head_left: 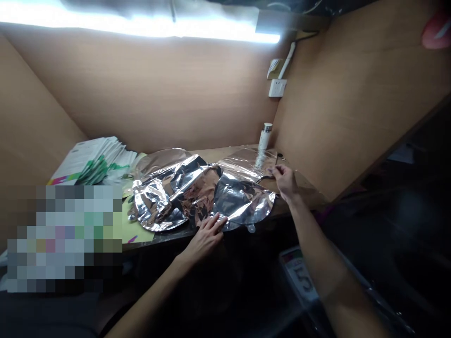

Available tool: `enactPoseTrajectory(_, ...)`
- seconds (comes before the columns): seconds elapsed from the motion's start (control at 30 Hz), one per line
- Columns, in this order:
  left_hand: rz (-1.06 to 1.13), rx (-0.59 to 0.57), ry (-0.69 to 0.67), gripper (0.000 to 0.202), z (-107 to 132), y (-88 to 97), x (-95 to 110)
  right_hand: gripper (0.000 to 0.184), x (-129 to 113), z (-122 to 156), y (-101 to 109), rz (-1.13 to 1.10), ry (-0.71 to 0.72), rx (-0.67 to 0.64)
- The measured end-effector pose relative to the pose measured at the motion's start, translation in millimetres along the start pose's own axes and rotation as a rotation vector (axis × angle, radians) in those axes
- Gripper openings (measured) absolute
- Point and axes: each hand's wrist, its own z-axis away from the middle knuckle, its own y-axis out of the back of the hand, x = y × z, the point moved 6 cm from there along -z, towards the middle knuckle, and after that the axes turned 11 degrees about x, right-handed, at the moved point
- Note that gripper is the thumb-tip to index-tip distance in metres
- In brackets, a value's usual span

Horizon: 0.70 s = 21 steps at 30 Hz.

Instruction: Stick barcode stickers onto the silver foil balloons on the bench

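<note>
Half-open hands, left [206, 239], right [284, 182], on foil balloons [243, 202]

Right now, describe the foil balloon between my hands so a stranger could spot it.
On the wooden desk, crumpled silver foil balloons lie in a row. Yours is the rounded balloon at the right end, between your left hand and right hand, with a small tab poking from its near edge.
</note>
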Motion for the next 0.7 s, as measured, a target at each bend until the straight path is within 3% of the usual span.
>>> enactPoseTrajectory(0.07, -0.011, 0.008, -0.013, 0.017, 1.7, -1.1, -0.1, 0.034, 3.7, 39.3, -21.0, -0.02, -0.018, -0.267)
enactPoseTrajectory(0.13, -0.032, 0.02, -0.033, 0.015, 3.3, -2.9, -0.9, 0.03, 17.0, 94.6, -55.0, -0.03, -0.039, -0.723)
enactPoseTrajectory(0.17, -0.043, 0.023, -0.047, 0.014, 4.2, -4.0, -1.2, 0.028, 25.5, 108.4, -63.0, -0.004, -0.024, -0.76)
enactPoseTrajectory(0.23, -0.058, 0.024, -0.075, 0.013, 6.0, -5.9, -1.3, 0.031, 44.4, 100.9, -65.8, 0.075, -0.026, -0.613)
enactPoseTrajectory(0.33, -0.061, 0.029, -0.086, 0.014, 7.1, -5.7, -0.9, 0.036, 58.5, 38.1, -44.9, 0.132, -0.046, -0.316)
enactPoseTrajectory(0.43, -0.049, 0.03, -0.076, 0.016, 6.5, -3.2, 0.8, 0.035, 48.8, -13.1, -16.9, 0.148, -0.023, -0.176)
enactPoseTrajectory(0.53, -0.034, 0.024, -0.063, 0.018, 5.4, -1.1, 3.1, 0.035, 31.0, -2.9, -11.0, 0.15, -0.024, -0.268)
enactPoseTrajectory(0.67, -0.03, 0.016, -0.044, 0.017, 3.1, -0.6, 2.9, 0.035, 18.5, 62.2, -30.3, 0.136, -0.072, -0.69)
enactPoseTrajectory(0.7, -0.031, 0.014, -0.037, 0.018, 2.6, -0.6, 1.7, 0.034, 16.3, 68.5, -28.3, 0.151, -0.043, -0.695)
